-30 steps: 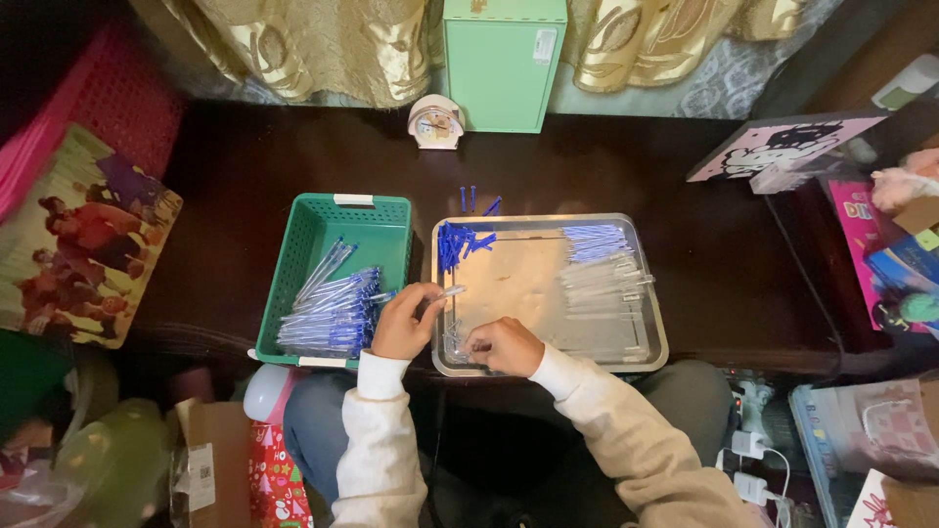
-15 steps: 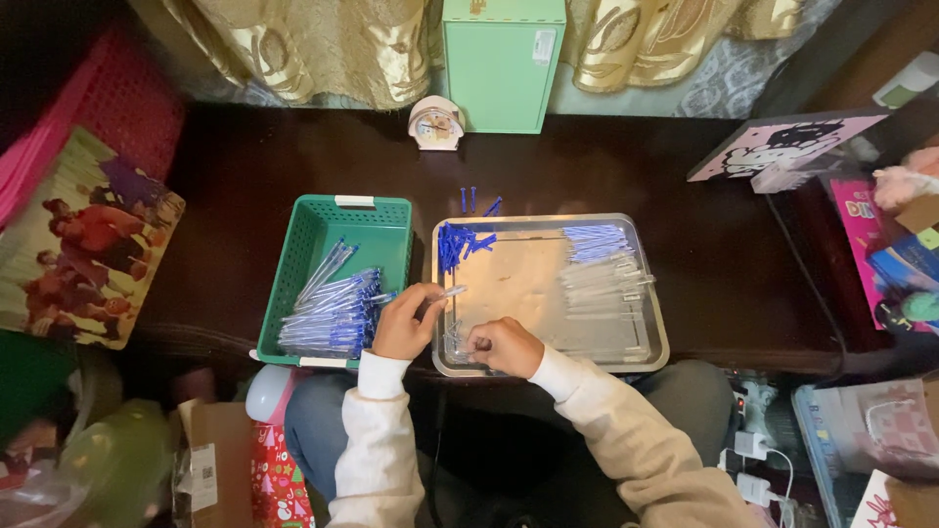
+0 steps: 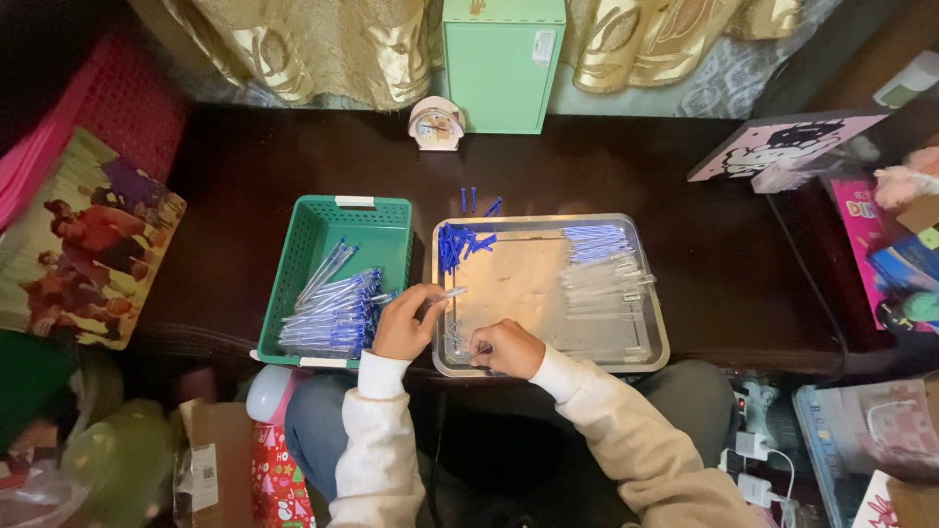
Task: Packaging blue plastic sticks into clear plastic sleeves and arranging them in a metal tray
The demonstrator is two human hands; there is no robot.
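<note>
The left hand [image 3: 406, 321] holds a clear pen barrel [image 3: 448, 293] in a narrow grip of thumb and fingertips; the barrel sticks out to the right of the grip, over the near left corner of the metal tray [image 3: 650, 337]. The right hand [image 3: 504, 348] rests on the tray's near edge, just right of the left hand, its fingers curled over a small part too small to make out; whether that grip is closed on it I cannot tell. Against the earlier frames little differs: both hands keep the same places at the tray's near left corner. Both forearms, in cream sleeves, come up from below, the right one slanting in from the right. The green basket [image 3: 313, 235] of finished pens [image 3: 331, 313] stands just left of the tray on the table [image 3: 245, 166]; blue caps [image 3: 458, 241] lie in the tray's far left corner.
</note>
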